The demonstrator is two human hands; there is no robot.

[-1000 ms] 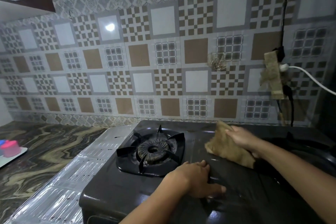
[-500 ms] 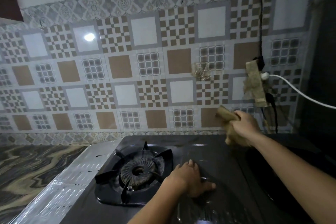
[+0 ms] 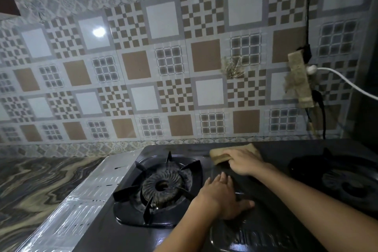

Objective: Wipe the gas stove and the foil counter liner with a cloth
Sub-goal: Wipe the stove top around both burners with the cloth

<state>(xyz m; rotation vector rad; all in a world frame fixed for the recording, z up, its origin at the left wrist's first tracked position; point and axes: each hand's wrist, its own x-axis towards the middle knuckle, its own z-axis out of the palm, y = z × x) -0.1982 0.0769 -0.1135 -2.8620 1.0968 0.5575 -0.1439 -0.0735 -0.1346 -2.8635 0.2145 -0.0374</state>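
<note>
Cloth (image 3: pixel 227 154) moved down from the wall onto the stove (image 3: pixel 266 217) rear.
Soft, light, pliable; right hand (image 3: pixel 244 162) pressed it flat; left hand (image 3: pixel 224 197) spread on the top.

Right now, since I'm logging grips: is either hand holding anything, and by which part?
The right hand presses the cloth flat on the gas stove, covering its right part. The left hand holds nothing.
</note>
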